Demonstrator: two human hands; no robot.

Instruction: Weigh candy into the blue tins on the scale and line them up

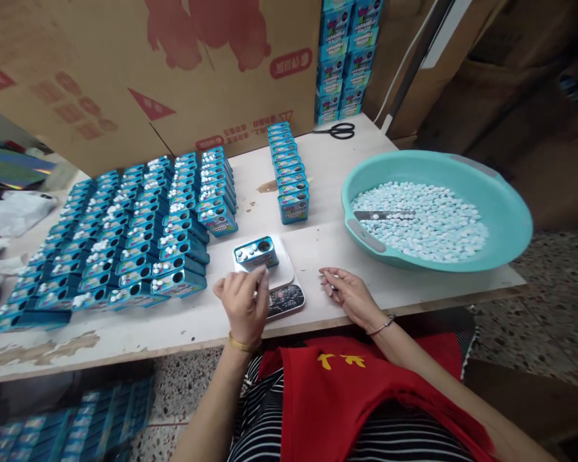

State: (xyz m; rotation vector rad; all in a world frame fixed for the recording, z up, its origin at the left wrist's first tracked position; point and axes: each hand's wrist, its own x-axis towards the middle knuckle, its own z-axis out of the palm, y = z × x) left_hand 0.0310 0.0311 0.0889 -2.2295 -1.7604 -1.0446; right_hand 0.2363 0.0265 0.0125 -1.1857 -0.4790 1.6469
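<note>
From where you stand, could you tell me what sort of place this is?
Probably a small candy-packing workshop: rows of blue tins, a basin of pale candies, and one tin on a scale.

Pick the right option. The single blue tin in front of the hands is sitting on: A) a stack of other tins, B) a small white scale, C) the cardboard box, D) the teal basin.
B: the open tin rests alone on the small white scale, with the left hand at its near edge, apart from the teal basin.
</note>
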